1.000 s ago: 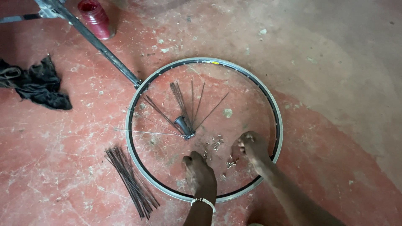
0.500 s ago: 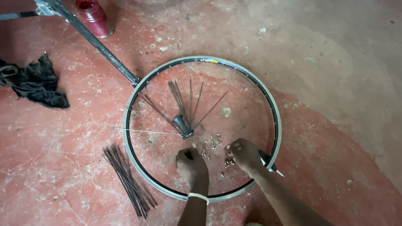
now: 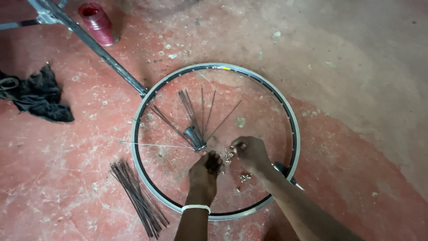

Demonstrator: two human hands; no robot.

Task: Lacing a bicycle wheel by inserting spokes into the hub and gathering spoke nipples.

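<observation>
A bicycle rim (image 3: 292,129) lies flat on the red floor (image 3: 67,178). Inside it, left of centre, sits the hub (image 3: 195,136), with a few spokes (image 3: 203,111) fanning up toward the rim's far edge and one thin spoke running out leftward across the rim. The left hand (image 3: 205,172) rests just below the hub, fingers curled down; whether it grips anything I cannot tell. The right hand (image 3: 250,152) pinches at the small metal nipples (image 3: 229,155) scattered beside it. A spare bundle of spokes (image 3: 138,198) lies outside the rim's lower left. A black rag (image 3: 38,93), a red jar (image 3: 98,22) and a metal bar (image 3: 98,49) lie along the upper left; the floor to the right is bare.
</observation>
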